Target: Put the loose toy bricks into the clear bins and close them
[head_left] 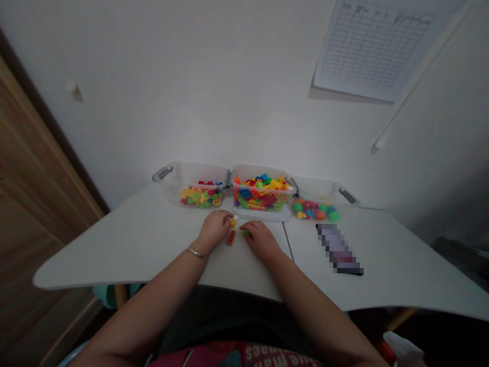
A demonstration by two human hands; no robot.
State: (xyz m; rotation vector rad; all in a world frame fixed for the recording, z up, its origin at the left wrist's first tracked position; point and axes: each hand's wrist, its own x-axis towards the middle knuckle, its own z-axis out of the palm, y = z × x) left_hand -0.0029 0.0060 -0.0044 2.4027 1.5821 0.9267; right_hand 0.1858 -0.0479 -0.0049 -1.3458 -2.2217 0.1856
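My left hand point(215, 228), with a silver bangle at its wrist, is closed at the fingertips on a small yellow toy brick point(233, 223). A small white piece point(236, 217) lies against the brick's far side. Just in front of them an orange-red toy brick point(231, 237) rests on the table, apart from both hands. My right hand point(261, 239) has its fingers curled over a green toy brick point(245, 232), only partly visible under the fingertips.
Three clear plastic bins stand along the wall: the left bin point(198, 172), the heaped middle bin point(263, 173) and the right bin point(317, 186), all with colourful toy pieces. A lid point(263, 214) lies before the middle one. A phone-like device point(340, 250) lies right on the white table point(145, 244).
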